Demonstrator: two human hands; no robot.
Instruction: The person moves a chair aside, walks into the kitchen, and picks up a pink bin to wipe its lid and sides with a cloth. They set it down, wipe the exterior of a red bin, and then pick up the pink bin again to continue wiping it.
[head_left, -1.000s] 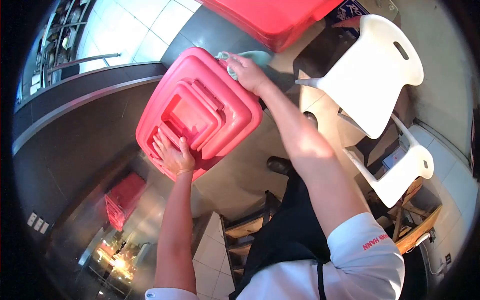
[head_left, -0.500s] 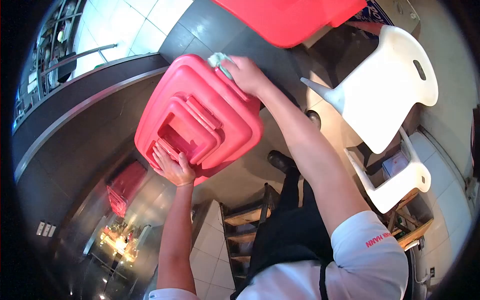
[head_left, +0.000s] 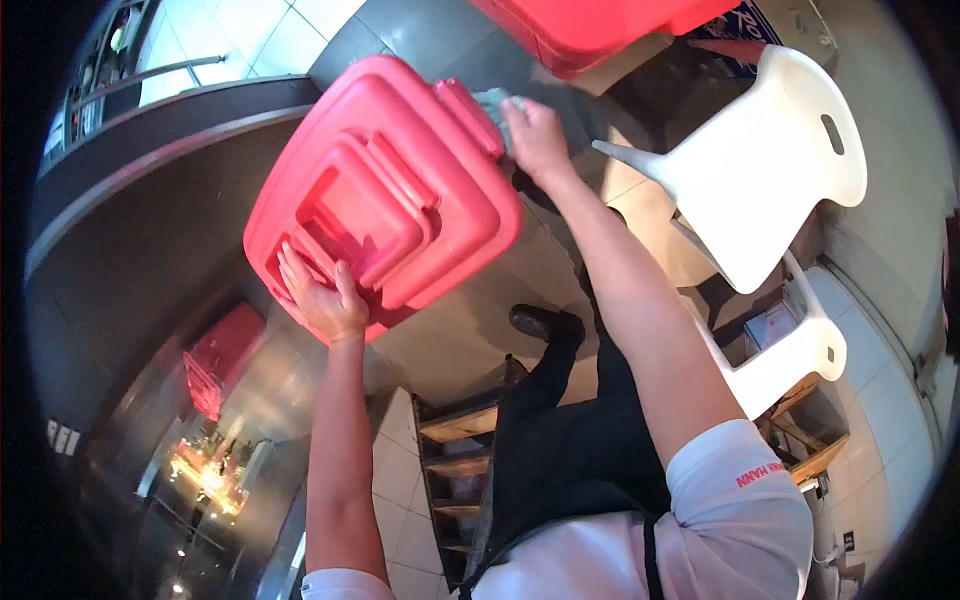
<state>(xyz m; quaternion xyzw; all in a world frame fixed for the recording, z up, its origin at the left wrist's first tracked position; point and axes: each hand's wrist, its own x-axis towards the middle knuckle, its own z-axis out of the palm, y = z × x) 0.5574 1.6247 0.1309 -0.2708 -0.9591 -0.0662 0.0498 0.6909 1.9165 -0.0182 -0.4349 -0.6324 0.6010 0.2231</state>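
Observation:
A red plastic bin [head_left: 455,245] with a stepped lid and a square recess in its middle stands tilted in front of me. My left hand [head_left: 325,300] lies with fingers stretched out on the lid, beside the recess, the thumb apart. At the bin's far right side, next to a raised handle-like latch [head_left: 468,115], my right hand [head_left: 540,140] is closed on a pale green cloth [head_left: 492,103]. Part of the cloth is hidden behind the latch and my fingers.
A white plastic chair [head_left: 745,180] stands to the right, with another white seat [head_left: 790,360] below it. A second red plastic object [head_left: 610,25] is at the top. Wooden steps or shelves [head_left: 460,430] stand by my legs. A dark shiny counter wall [head_left: 150,260] runs along the left.
My right hand with the cloth has moved right, from the lid's top edge to the outer side by the latch. The bin appears slightly higher and further left; my left hand stays on it.

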